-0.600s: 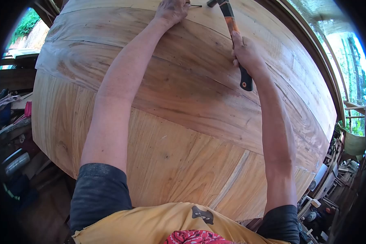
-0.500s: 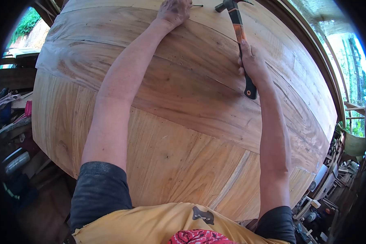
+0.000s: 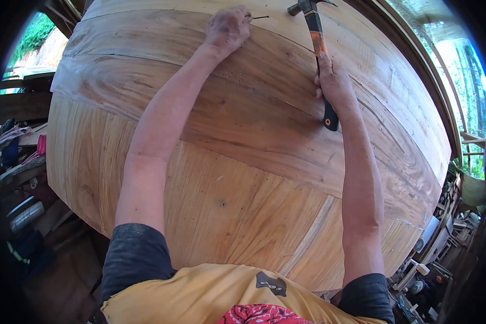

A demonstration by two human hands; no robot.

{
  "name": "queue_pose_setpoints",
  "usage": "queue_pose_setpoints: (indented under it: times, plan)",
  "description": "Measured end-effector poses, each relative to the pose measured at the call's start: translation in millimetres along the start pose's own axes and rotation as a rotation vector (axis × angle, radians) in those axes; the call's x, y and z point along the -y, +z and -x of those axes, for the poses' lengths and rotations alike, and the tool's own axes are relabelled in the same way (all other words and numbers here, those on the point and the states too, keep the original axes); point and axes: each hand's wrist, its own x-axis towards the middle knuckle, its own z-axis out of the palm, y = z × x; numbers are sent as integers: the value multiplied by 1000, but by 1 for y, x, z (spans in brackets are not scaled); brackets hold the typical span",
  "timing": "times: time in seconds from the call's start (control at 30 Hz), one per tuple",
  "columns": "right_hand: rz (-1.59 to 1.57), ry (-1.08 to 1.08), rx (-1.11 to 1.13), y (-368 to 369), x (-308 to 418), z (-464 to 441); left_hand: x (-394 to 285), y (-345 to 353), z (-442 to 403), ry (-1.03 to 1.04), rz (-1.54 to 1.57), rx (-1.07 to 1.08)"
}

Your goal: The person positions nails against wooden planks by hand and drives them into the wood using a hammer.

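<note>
My left hand (image 3: 228, 27) is closed near the top of the wooden planks (image 3: 243, 124), and a thin dark nail (image 3: 261, 17) sticks out to the right from its fingers. To the right, my right hand (image 3: 333, 81) wraps round the handle of a claw hammer (image 3: 315, 32) with a black and orange grip. The hammer's head is up by the top edge of the view, to the right of the nail. The handle's butt shows below my fingers.
A dark wooden beam (image 3: 427, 70) curves along the right side. Cluttered tools and scraps (image 3: 429, 281) lie at the lower right, beyond the planks' edge. More clutter and a metal cylinder (image 3: 27, 216) are at the left.
My left hand and the nail appear slightly lower in view. Compared with the earliest frame, my right hand and the hammer have shifted right and down, showing more of the hammer's head.
</note>
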Motion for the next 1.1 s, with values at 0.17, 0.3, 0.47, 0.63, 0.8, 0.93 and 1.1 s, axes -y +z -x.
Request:
queue_pose_setpoints:
  times: [0.17,0.3,0.47,0.63,0.8,0.93,1.1]
  plan:
    - [-9,-16,-14,1,4,2,11,-29,8,-82,-94,101]
    - [-17,-23,48,-1,3,2,12,-24,5,-85,-118,70]
    - [-75,-52,85,4,13,25,19,-20,10,51,-158,-38]
    - [-235,-185,31,-4,58,55,21,-20,6,2,-216,66]
    - [-217,-386,-122,-10,77,66,20,-21,8,0,-141,33]
    - [435,-201,36,16,26,17,10,-23,10,-22,-158,22]
    - [-117,-133,55,-4,49,44,15,-22,5,-57,-167,66]
